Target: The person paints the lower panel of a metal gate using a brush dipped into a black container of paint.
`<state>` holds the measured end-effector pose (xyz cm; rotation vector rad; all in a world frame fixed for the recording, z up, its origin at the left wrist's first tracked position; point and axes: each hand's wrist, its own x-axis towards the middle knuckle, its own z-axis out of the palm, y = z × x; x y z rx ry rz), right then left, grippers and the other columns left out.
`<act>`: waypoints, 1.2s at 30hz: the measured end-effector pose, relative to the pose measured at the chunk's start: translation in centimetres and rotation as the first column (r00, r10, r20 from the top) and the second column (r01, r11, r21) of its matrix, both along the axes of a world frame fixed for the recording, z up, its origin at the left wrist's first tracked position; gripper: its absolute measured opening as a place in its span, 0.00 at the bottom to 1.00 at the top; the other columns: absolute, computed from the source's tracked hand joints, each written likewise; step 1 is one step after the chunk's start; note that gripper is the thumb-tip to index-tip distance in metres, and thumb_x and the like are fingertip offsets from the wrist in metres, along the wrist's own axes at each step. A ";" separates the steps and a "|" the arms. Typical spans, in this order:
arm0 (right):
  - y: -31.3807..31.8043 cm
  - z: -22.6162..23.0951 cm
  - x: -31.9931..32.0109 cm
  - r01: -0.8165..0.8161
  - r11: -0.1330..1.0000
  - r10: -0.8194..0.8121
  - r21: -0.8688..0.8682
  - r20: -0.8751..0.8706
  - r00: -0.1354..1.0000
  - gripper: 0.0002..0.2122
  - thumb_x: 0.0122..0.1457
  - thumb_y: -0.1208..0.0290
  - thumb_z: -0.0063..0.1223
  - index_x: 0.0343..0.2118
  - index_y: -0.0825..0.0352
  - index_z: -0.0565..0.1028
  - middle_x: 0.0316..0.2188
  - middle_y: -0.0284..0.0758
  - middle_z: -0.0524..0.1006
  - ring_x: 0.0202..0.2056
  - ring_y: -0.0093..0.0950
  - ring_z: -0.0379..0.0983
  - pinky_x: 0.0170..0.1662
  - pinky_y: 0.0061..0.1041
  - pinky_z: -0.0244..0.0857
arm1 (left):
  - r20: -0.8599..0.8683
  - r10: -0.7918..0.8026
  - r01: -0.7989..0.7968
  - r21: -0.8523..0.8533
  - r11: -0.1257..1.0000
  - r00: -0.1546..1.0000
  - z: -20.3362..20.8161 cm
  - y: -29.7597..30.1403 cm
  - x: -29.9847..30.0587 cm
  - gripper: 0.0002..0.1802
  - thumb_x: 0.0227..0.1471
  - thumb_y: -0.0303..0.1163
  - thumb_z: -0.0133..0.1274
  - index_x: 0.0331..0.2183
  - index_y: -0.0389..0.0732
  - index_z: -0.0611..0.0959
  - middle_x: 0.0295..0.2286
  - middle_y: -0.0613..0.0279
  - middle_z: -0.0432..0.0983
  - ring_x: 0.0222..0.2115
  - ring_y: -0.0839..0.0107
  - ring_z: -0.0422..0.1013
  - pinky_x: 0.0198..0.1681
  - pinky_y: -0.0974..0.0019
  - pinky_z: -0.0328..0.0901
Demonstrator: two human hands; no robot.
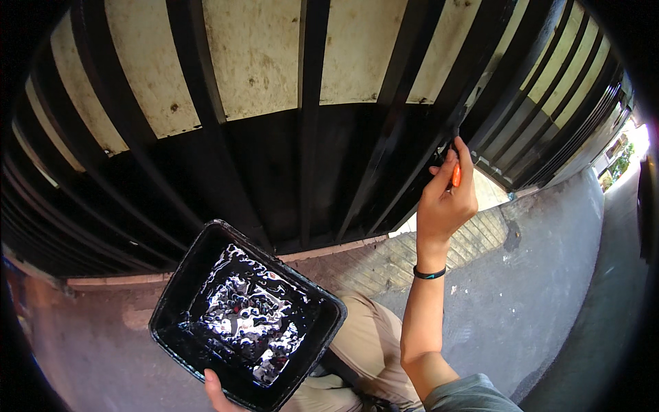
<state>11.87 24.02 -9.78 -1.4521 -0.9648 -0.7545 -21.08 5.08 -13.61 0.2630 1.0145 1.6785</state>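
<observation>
My left hand (218,393) grips the near edge of a black rectangular tray (175,292) holding glossy black paint; only the fingers show below it. My right hand (446,196) is raised and shut on a brush with an orange handle (456,174), its tip touching a black bar (419,117) of the metal gate. A dark band circles that wrist (430,274). The brush bristles are hidden against the dark bar.
The black barred gate (309,103) fills the upper view, with a stained pale wall (257,55) behind the bars. Below lie a brick threshold (384,261) and grey concrete ground (549,275). My beige trousers (374,343) show beneath the tray.
</observation>
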 end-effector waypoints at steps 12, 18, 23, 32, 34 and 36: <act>1.0 -0.9 0.5 0.195 0.972 -0.185 -0.134 0.079 0.979 0.10 0.69 0.71 0.56 0.48 0.70 0.81 0.37 0.46 0.85 0.35 0.45 0.84 0.35 0.35 0.76 | 0.053 0.082 -0.079 -0.054 0.995 0.995 -0.3 -0.2 0.1 0.43 0.59 0.59 0.52 0.65 0.38 0.70 0.61 0.52 0.68 0.58 0.57 0.69 0.60 0.52 0.70; -0.5 -2.5 -1.0 0.163 0.967 -0.166 -0.194 0.004 0.986 0.10 0.69 0.72 0.56 0.47 0.70 0.81 0.37 0.46 0.85 0.35 0.44 0.84 0.35 0.35 0.75 | -0.014 0.054 -0.054 -0.043 0.998 0.998 -0.8 -0.3 -0.2 0.44 0.59 0.60 0.51 0.65 0.37 0.69 0.62 0.52 0.67 0.58 0.58 0.69 0.61 0.53 0.69; -0.3 -1.7 -1.6 0.059 0.990 -0.081 -0.130 -0.166 0.983 0.10 0.68 0.73 0.56 0.49 0.69 0.81 0.36 0.46 0.85 0.33 0.44 0.84 0.34 0.34 0.75 | -0.013 0.010 -0.010 -0.028 1.000 1.000 0.4 0.3 0.4 0.44 0.59 0.60 0.51 0.66 0.39 0.69 0.62 0.52 0.68 0.58 0.57 0.69 0.60 0.52 0.69; 1.5 -3.7 -0.3 0.200 0.972 -0.203 -0.121 -0.016 0.979 0.10 0.68 0.73 0.56 0.48 0.71 0.81 0.36 0.47 0.85 0.32 0.45 0.83 0.34 0.35 0.75 | 0.019 0.068 -0.067 -0.063 0.996 0.997 -0.2 0.2 0.2 0.44 0.59 0.60 0.51 0.66 0.41 0.68 0.61 0.54 0.68 0.59 0.56 0.69 0.61 0.51 0.68; 1.3 -3.4 -0.3 0.199 0.971 -0.203 -0.130 -0.020 0.979 0.10 0.68 0.72 0.56 0.48 0.71 0.81 0.35 0.48 0.85 0.32 0.45 0.83 0.34 0.36 0.74 | 0.035 0.025 -0.024 -0.031 0.999 0.999 -0.6 0.1 -0.2 0.44 0.59 0.60 0.52 0.66 0.41 0.68 0.62 0.53 0.68 0.59 0.56 0.68 0.61 0.50 0.67; 1.1 -3.0 -0.6 0.193 0.970 -0.201 -0.150 -0.038 0.979 0.10 0.68 0.71 0.55 0.47 0.71 0.81 0.34 0.48 0.85 0.33 0.46 0.83 0.34 0.36 0.74 | 0.041 0.021 -0.020 -0.005 1.000 0.999 -0.6 0.2 -0.2 0.44 0.59 0.60 0.52 0.66 0.40 0.68 0.62 0.53 0.67 0.59 0.55 0.68 0.61 0.50 0.67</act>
